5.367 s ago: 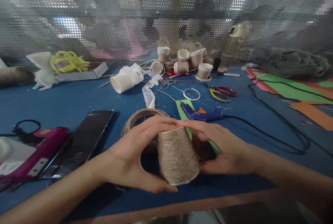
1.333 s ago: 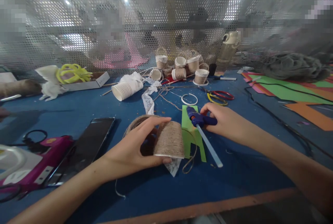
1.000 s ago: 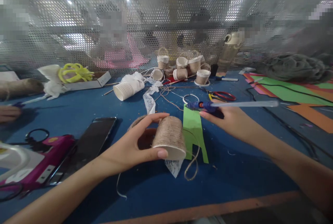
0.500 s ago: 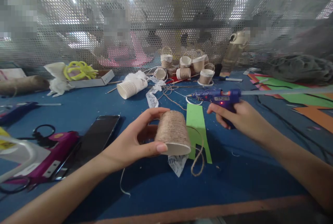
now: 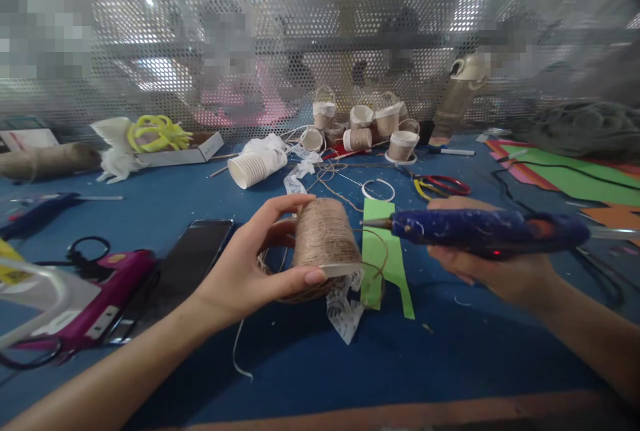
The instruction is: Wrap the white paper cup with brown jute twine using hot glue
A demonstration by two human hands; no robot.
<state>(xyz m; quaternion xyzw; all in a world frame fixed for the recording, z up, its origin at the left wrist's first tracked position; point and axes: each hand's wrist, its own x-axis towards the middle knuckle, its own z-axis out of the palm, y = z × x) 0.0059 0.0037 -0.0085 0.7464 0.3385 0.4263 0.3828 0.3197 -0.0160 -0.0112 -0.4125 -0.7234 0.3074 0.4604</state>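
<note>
Fingers and thumb of my left hand (image 5: 263,254) wrap round a paper cup (image 5: 326,234) covered in coiled brown twine, held upside down with its white rim low. A loose twine end loops off to its right. My right hand (image 5: 495,271) grips a blue glue gun (image 5: 465,231) with a small red light lit. Its metal nozzle points left at the cup, a short gap away. Below the cup, a coil of twine and a strip of white lace (image 5: 345,311) show partly. Green paper (image 5: 380,251) lies on the table between cup and gun.
Several twine-wrapped little baskets (image 5: 387,121) stand at the back by a perforated screen. Stacked paper cups (image 5: 250,169) lie left of them. Red-and-yellow scissors (image 5: 440,185) rest behind the gun. A phone (image 5: 193,257), a magenta power strip (image 5: 107,284) and another glue gun (image 5: 40,214) are at left.
The glue gun has come nearer and lower, its nozzle now level with the cup's side. The cup has tipped slightly and shifted a little left. Scissors and the twine coil have become visible.
</note>
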